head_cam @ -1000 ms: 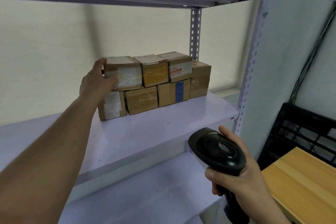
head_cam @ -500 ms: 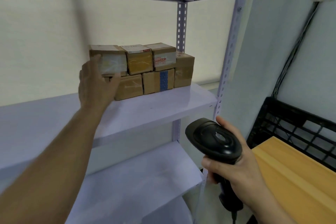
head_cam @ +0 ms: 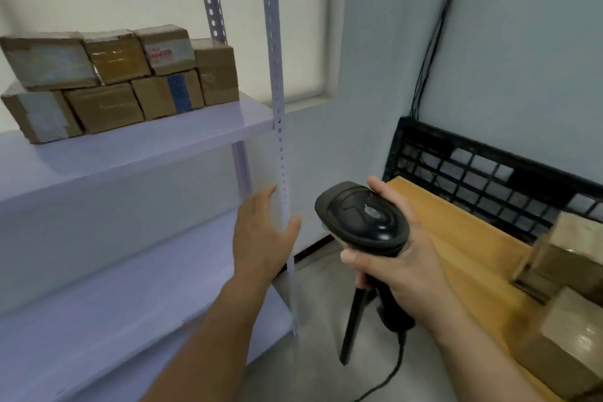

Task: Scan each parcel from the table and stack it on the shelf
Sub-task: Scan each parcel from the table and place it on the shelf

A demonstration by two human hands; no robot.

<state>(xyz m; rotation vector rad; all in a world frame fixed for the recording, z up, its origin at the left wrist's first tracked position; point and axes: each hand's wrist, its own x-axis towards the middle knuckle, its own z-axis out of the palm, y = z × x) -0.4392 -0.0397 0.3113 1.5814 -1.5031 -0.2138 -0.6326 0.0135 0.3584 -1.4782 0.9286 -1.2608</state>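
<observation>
Two rows of parcels are on the shelf; more wait on the worktop.

At left, the shelf (head_cam: 137, 140) carries the stacked parcels (head_cam: 107, 81) on its upper board, set toward the far side and butted together, likely so the stack stands steady. At right, the wooden worktop (head_cam: 456, 238) stands in front of a black crate (head_cam: 489, 166), and the waiting parcels (head_cam: 561, 258), blurred, lie at its near right. The left hand (head_cam: 261, 238) hangs by the shelf's front upright, between shelf and worktop, its fingers straight, loose and holding nothing, probably free for the next parcel. The right hand (head_cam: 401, 267) has its fingers wrapped round the handle of the black scanner (head_cam: 362, 218), ready to scan.
</observation>
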